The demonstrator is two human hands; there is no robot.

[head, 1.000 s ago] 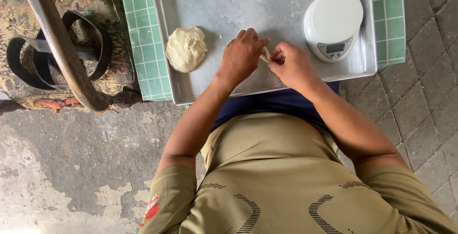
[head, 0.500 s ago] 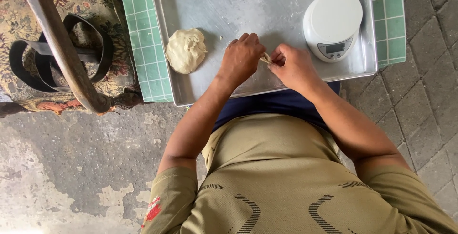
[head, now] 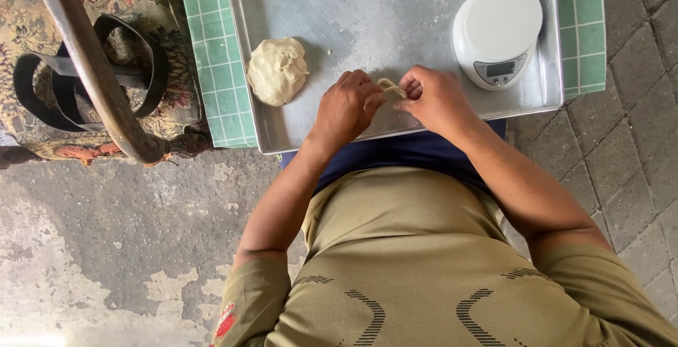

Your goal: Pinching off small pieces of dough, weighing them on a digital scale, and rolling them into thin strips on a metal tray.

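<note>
Starting at far left: a floral cushion (head: 42, 29) w/ a black strap (head: 85, 85) looped on it, and a rusty metal pipe (head: 88, 64) slanting across in front. Below that, cracked concrete floor (head: 106, 248).

Next, a green tiled surface (head: 212, 57) carries a steel tray (head: 395, 15), dusted w/ flour. On the tray's left part sits a lump of pale dough (head: 277, 70), rough-topped, well apart from both hands.

Mid-tray, near the front edge: left hand (head: 346, 107) is curled, knuckles up, fingertips pinched on one end of a thin dough strip (head: 390, 87). Right hand (head: 438, 100) is just beside it, fingers likewise curled & pinched on the strip's other end. Strip runs short between the two, held just above the tray; can't tell if it touches the metal. Hands nearly meet at the thumbs.

Right of the hands, a round white kitchen scale (head: 498, 32) stands on the tray's right part, display facing the person, near the right hand but not touching.

Far right: grey paving stones (head: 635, 107). Person wears an olive shirt (head: 424, 262).
</note>
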